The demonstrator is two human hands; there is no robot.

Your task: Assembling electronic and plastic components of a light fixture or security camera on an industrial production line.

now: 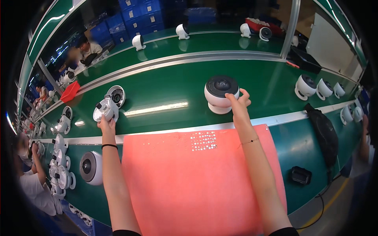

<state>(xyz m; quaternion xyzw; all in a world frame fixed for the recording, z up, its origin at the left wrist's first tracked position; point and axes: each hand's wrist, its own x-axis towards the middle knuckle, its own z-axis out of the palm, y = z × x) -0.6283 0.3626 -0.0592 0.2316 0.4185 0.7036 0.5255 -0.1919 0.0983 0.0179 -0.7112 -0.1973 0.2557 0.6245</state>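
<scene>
On the left, my left hand (107, 125) is closed on a white camera housing (104, 111), its fingers at the lower edge. Right behind that part sits a round piece (116, 96) with a white rim and dark inside; whether the two are joined I cannot tell. My right hand (241, 105) is at the right side of a white ball-shaped camera (220, 103) with a black top, standing upright on the green belt. The thumb lies against its black rim and the other fingers curl at its side. A pink mat (189, 181) with rows of small screws lies between my forearms.
White camera parts (62, 177) crowd the left; a large camera (91, 168) lies beside my left forearm. Finished-looking cameras (305, 87) stand at right, near a black pouch (323, 135) and black case (300, 175). A metal rail (189, 58) crosses behind. Co-workers sit at left.
</scene>
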